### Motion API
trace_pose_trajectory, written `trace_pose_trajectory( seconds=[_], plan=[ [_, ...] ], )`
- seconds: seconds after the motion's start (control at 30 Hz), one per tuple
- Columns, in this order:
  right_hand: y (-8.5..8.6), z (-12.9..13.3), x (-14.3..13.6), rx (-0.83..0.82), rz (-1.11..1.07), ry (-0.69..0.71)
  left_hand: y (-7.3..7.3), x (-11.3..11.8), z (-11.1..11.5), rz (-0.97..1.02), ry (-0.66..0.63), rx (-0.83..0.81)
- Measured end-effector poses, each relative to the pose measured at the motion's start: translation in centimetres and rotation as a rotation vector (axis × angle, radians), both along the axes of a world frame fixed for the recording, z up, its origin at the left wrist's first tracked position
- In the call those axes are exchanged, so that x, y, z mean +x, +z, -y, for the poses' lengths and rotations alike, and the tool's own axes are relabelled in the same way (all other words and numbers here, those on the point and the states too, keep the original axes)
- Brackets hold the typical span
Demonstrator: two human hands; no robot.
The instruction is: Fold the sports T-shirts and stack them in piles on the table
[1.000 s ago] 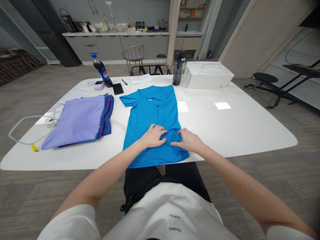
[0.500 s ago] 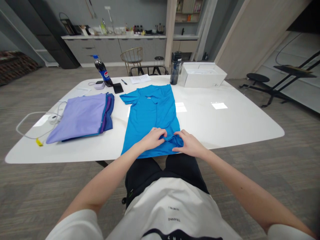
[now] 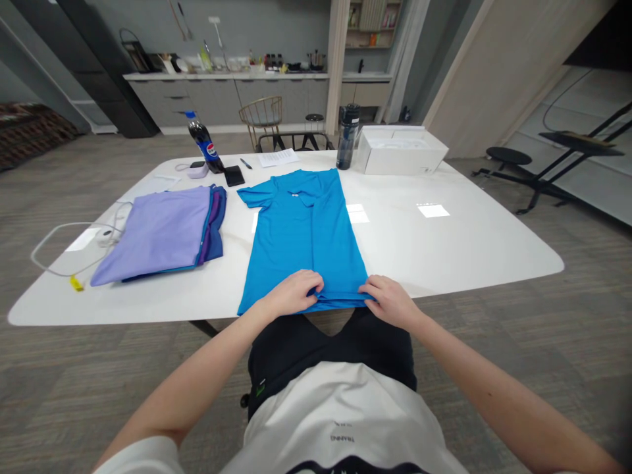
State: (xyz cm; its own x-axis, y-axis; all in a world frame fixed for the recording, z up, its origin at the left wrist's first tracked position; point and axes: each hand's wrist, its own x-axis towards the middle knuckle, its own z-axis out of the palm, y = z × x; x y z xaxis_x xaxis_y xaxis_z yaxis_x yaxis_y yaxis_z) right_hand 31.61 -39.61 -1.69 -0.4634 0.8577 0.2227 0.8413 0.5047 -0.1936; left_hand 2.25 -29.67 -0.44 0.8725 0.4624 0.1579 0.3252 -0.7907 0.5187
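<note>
A blue T-shirt (image 3: 284, 240) lies on the white table in front of me, collar at the far end and hem at the near edge. Its right side is folded inward over the front; the left sleeve sticks out. My left hand (image 3: 296, 291) pinches the hem near the middle of the shirt, fingers curled. At the folded right corner of the hem, my right hand (image 3: 390, 299) grips the cloth between thumb and fingers. The hem is drawn straight between both hands.
Left of the shirt lies a stack of folded clothes (image 3: 160, 227), lilac on top, beside a white cable (image 3: 47, 234). Farther back stand a cola bottle (image 3: 203, 143), a black wallet-like item (image 3: 234, 175), a dark water bottle (image 3: 348, 136) and a white box (image 3: 402, 155).
Both hands have moved toward me and farther apart with the hem. The bunched cloth at the lower right is now pulled flat and straight.
</note>
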Motion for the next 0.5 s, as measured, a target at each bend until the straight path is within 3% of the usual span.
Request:
trace_pose_trajectory(
  seconds=[0.27,0.4,0.5],
  plan=[
    [0.7,0.0,0.7,-0.122,-0.141,0.020,0.7,0.4,1.1,-0.017,-0.077,-0.069],
    [0.9,-1.9,0.7,-0.074,-0.172,-0.075,0.6,1.3,-0.6,0.002,0.097,0.002],
    [0.6,-3.7,0.4,-0.134,-0.110,-0.036,0.4,2.1,-2.0,-0.076,0.157,0.125]
  ],
)
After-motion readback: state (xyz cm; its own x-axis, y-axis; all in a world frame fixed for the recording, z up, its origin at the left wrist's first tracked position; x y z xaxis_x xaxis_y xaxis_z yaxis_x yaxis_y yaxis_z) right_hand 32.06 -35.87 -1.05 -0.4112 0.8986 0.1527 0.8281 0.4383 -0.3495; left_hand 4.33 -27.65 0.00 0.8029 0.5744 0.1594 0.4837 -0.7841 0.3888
